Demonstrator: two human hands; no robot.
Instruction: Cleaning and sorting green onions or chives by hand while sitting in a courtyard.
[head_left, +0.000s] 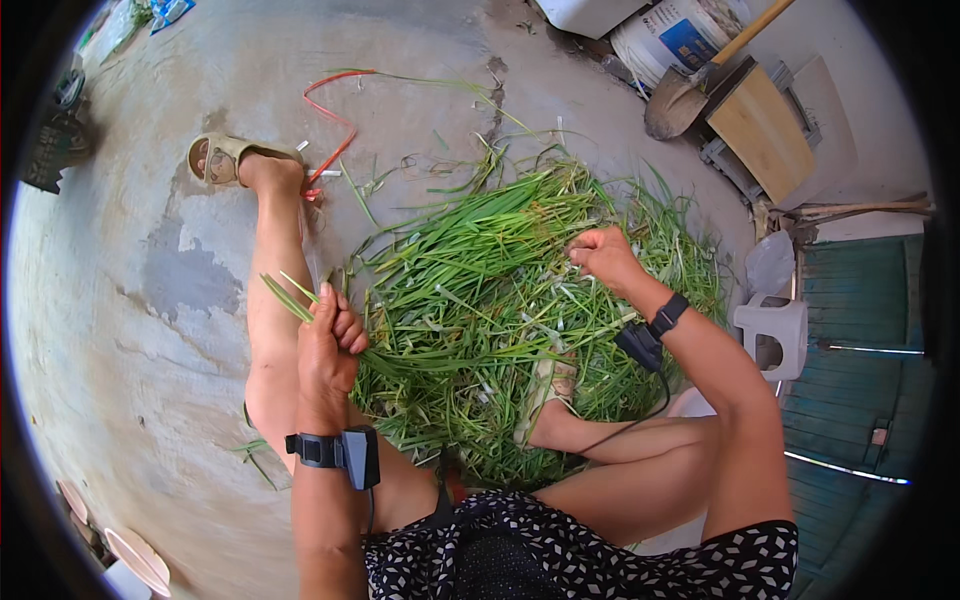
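My left hand (330, 330) is closed around a few long green leaf stalks (286, 298), whose cut ends stick out past the thumb while the blades trail right over the pile. My right hand (600, 255) is at the upper right of the pile, fingertips pinched together; whether anything is between them cannot be made out. A broad heap of loose green leaves (480, 390) with pale, dry scraps lies between my legs. On its upper part rests a more aligned bundle of green leaves (480, 240). Both wrists wear black straps with small devices.
A red plastic strip (330, 112) lies on the concrete floor (187, 360) beyond the heap. At the upper right are a shovel (675, 101), a white bucket (667, 41) and a wooden board (761, 131). A white plastic stool (776, 334) stands right, by a green door (855, 375).
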